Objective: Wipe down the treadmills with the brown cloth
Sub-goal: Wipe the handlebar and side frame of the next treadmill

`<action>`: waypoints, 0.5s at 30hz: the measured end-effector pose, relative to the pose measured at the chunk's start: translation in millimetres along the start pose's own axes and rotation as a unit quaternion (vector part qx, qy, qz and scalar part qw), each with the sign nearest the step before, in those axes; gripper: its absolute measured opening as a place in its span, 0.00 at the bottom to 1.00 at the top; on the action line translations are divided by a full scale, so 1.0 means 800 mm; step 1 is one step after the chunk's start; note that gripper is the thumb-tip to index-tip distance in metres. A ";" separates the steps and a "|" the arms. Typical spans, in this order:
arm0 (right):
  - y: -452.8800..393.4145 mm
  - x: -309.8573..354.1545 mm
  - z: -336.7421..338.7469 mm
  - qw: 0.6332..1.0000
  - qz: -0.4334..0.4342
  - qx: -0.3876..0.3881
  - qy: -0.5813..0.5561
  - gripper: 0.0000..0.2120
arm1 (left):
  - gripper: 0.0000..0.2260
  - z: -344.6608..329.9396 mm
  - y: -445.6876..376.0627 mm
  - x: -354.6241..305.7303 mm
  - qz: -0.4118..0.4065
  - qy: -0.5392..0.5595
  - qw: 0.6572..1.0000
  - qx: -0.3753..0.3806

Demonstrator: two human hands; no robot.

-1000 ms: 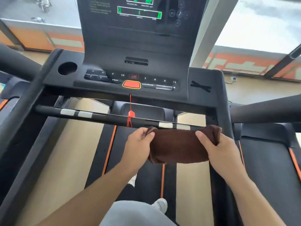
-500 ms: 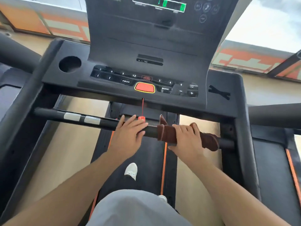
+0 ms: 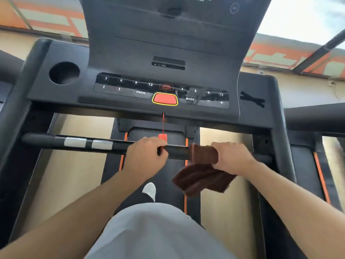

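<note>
I stand on a black treadmill, its console [image 3: 164,90] ahead of me and a black crossbar [image 3: 104,145] with silver sensor plates running across below it. My right hand [image 3: 233,158] presses the brown cloth [image 3: 202,171] around the right part of the bar; a loose flap of cloth hangs below the bar. My left hand [image 3: 147,156] is closed around the bar's middle, right by the red safety clip [image 3: 162,136] that dangles on a red cord from the console.
A round cup holder [image 3: 64,72] sits at the console's left and a black taped cross [image 3: 253,99] at its right. Thick black side handrails [image 3: 315,116] flank me. The belt [image 3: 155,176] with orange edge stripes runs below; my white shoe [image 3: 150,190] stands on it.
My left hand has let go of the cloth and closed on the bar. My right hand has wrapped the cloth over the bar and slid right, leaving a flap hanging.
</note>
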State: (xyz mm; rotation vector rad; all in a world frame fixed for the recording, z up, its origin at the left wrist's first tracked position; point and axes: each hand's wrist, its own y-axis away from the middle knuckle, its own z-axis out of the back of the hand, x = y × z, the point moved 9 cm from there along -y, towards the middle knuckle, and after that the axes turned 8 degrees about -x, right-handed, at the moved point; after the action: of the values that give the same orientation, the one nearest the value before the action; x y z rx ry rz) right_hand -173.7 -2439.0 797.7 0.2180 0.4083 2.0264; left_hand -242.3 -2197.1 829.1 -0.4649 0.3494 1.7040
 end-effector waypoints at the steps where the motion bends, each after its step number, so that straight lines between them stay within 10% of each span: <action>1: 0.013 -0.032 -0.003 0.999 -0.038 0.024 0.013 0.08 | 0.11 0.001 -0.002 0.003 0.008 0.012 1.000 -0.008; 5: 0.025 -0.060 -0.003 0.995 -0.066 0.048 0.057 0.11 | 0.10 -0.001 -0.007 0.010 0.026 0.028 0.999 -0.013; 11: -0.038 0.162 0.020 0.991 0.081 -0.101 -0.046 0.19 | 0.10 0.001 -0.012 0.013 0.037 0.026 0.999 0.016; 15: -0.045 0.168 0.017 0.982 0.093 -0.159 -0.040 0.13 | 0.10 0.000 -0.016 0.016 0.035 0.018 0.999 0.031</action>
State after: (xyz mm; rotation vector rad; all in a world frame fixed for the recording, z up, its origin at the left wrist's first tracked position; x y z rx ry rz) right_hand -202.7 -2301.9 794.3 0.1416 0.0099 2.2244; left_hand -231.3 -2183.8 823.0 -0.4418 0.4478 1.7493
